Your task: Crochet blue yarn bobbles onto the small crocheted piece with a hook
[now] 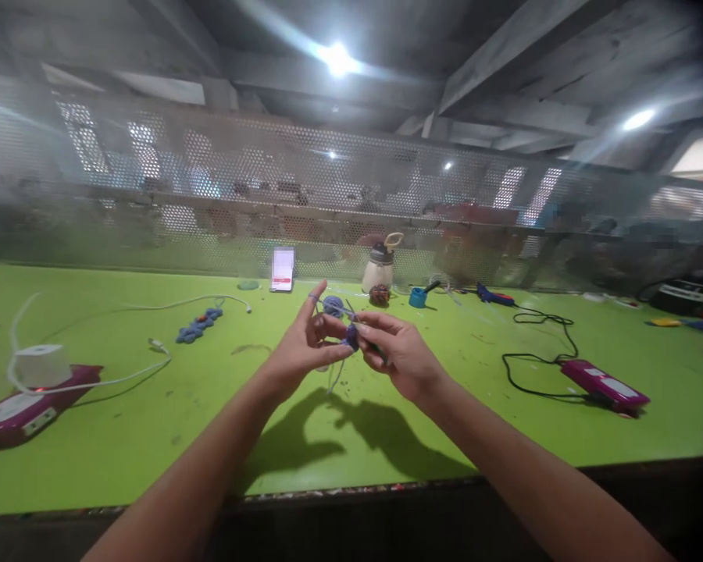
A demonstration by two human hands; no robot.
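Over the middle of the table, a small purple crochet piece point(351, 336) is held between my two hands. My left hand point(308, 339) pinches its left side with thumb and fingers, while the index finger points up with purple yarn looped round it. A thin crochet hook point(350, 307) shows its tip above the piece, and my right hand point(399, 347) grips it, most of the handle hidden by the fingers. A loose yarn tail point(333, 380) hangs below. Just behind the hands lies a ball of purple yarn point(333, 305).
A blue crocheted strip point(199, 325) lies left, near white cables. Magenta power strips point(604, 387) stand on both sides. At the back are a phone point(282, 269), a bottle point(378, 272), a dark multicoloured ball point(379, 294), a teal container point(418, 297) and a blue glue gun point(493, 295).
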